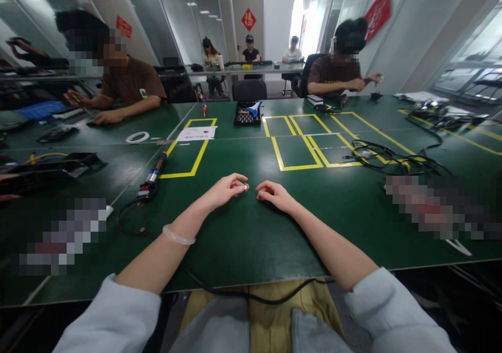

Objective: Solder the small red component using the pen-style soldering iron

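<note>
Over the green table (243, 238), my left hand (228, 190) pinches a small red and white piece (246, 187) between thumb and fingertips. The piece is too small to make out further. My right hand (273, 195) is a short gap to the right of it, its fingers curled and pressed toward the thumb; whether anything is between them is hidden. The two hands do not touch. A pale bangle (179, 235) is on my left wrist.
A black tray (247, 116) with small parts and a blue item lies ahead. Tangled black cables (386, 154) lie right, an electric screwdriver-like tool (154, 174) left. White paper (196, 133), a tape roll (137, 137) and yellow-taped rectangles lie beyond. People sit across the table.
</note>
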